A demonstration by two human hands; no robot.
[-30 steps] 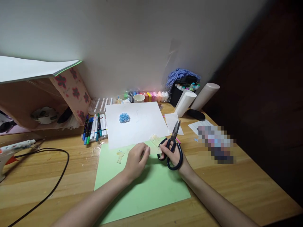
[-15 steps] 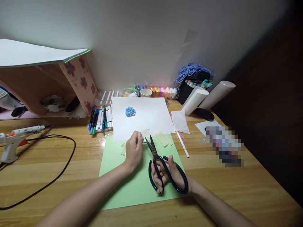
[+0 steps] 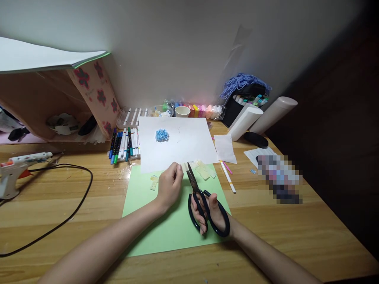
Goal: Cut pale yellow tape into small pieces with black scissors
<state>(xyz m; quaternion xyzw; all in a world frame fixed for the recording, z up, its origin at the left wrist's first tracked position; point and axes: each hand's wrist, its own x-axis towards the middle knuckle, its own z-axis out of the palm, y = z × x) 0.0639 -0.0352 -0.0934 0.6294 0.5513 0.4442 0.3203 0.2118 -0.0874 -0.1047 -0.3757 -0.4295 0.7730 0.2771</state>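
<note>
My left hand [image 3: 169, 185] is closed in a loose fist over the green paper [image 3: 174, 232], thumb pressed to the fingers. Whatever it pinches is too small to make out. In my right hand [image 3: 217, 211] is a pair of black-handled scissors [image 3: 193, 183], fingers and thumb through the loops. Their blades point away from me, slightly parted, just right of the left thumb. Pale yellow scraps [image 3: 204, 170] lie beyond the blades, and another small scrap [image 3: 154, 182] sits left of my left hand. A fluffy blue clump [image 3: 162, 135] rests on the white paper [image 3: 189, 146].
Markers [image 3: 124, 146] lie back left, near a flowered box [image 3: 102, 96]. A glue gun [image 3: 14, 171] and its cord [image 3: 90, 189] occupy the left. Behind stands a paper cup [image 3: 182, 112]. A white marker [image 3: 227, 177] and white bottles [image 3: 245, 120] are to the right.
The scissor blades have closed somewhat and moved slightly right of the left thumb. The small white piece that showed between thumb and blades is no longer distinct. The camera view has shifted slightly.
</note>
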